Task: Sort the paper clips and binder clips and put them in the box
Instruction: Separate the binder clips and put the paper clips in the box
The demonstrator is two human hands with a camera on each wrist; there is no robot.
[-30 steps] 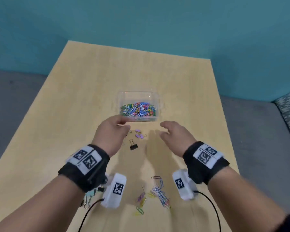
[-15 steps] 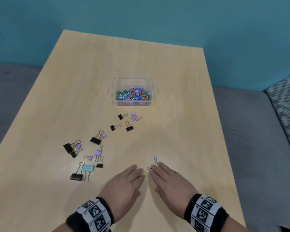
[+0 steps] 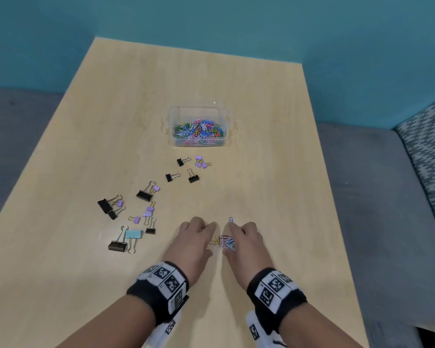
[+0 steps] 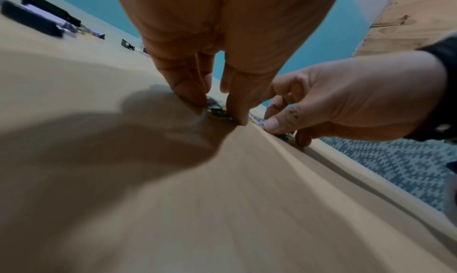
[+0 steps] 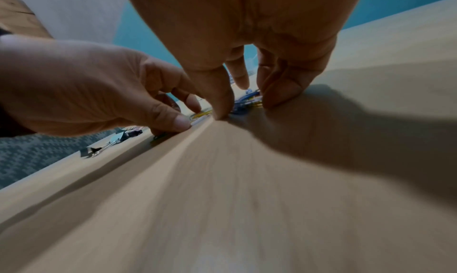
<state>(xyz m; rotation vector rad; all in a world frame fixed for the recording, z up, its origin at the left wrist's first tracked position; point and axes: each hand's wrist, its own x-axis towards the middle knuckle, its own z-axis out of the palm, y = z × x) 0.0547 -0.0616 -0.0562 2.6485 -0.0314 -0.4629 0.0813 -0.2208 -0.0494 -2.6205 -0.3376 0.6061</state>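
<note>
A clear plastic box [image 3: 171, 116] holding many coloured paper clips [image 3: 199, 128] stands mid-table. Both hands are down on the table near its front edge, fingers curled. My left hand [image 3: 206, 237] [image 4: 219, 111] and my right hand [image 3: 236, 234] [image 5: 247, 107] each pinch into a small heap of loose paper clips [image 3: 225, 242] lying between them. One blue paper clip [image 3: 231, 219] lies alone just past the right fingertips. Black, purple and light blue binder clips [image 3: 144, 195] lie scattered to the left and below the box.
The wooden table [image 3: 274, 159] has bare surface on its right half and behind the box. A teal wall stands at the far edge. Grey floor lies on both sides, and a patterned cushion [image 3: 427, 146] sits at the right.
A second ago both hands were up by the box. They came back toward the front edge, lay flat by the loose paper clips, and now their fingers have curled round the heap.
</note>
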